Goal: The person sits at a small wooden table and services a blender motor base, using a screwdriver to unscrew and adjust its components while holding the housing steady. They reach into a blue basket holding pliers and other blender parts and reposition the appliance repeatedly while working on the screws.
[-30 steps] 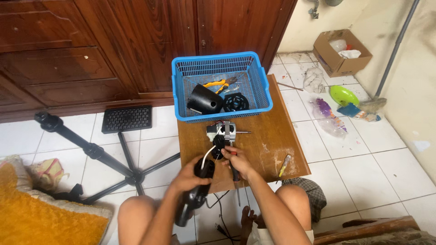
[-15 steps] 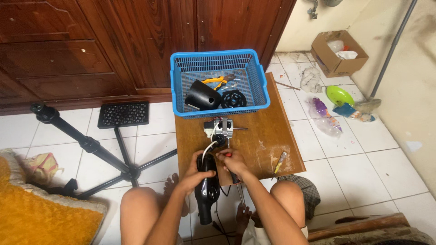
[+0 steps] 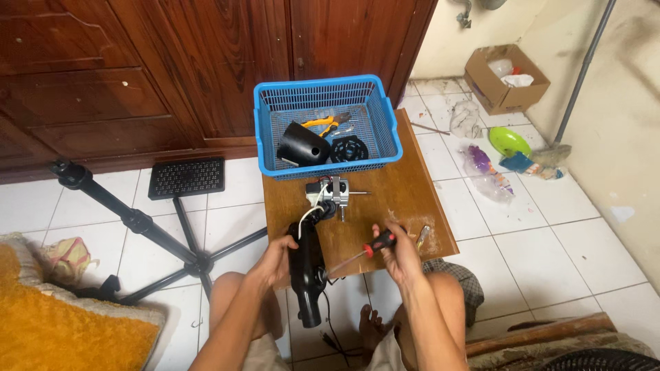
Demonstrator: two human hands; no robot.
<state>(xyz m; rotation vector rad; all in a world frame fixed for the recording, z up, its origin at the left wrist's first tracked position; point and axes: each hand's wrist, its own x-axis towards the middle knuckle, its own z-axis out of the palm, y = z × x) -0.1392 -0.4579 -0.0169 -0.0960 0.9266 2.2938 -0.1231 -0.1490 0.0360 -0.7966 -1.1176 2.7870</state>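
White tiled floor, dark wooden cabinet doors behind, and I am sitting with a low wooden worktop (image 3: pixel 412 206) in front of my knees. My left hand (image 3: pixel 275 257) is wrapping around the black handle housing (image 3: pixel 307 268), which is lying along the near edge of the worktop and hanging over it towards my lap. White wires are running from its top end to the small motor (image 3: pixel 335 196) sitting mid-worktop. My right hand (image 3: pixel 399 251) is closing on the red-and-black grip of a screwdriver (image 3: pixel 364 251), with the shaft pointing left towards the housing.

Housing looks like hard, smooth plastic, probably light and stiff, maybe a bit slippery, so I am judging the thick middle as the place to hold it. Motor seems heavier, all metal, and the wires look like the weak point, so better not pulling the two apart.

Blue basket (image 3: pixel 326 127) at the far end is holding a black cone part (image 3: pixel 302 145), a round black grille (image 3: pixel 348 148) and yellow-handled pliers (image 3: pixel 330 122). Black tripod (image 3: pixel 137 223) is lying on the floor to my left.

Versus a moment ago: both hands were bunched together on the housing, now the right one is off it and holding the screwdriver out to the side. Camera is also looking a bit lower.
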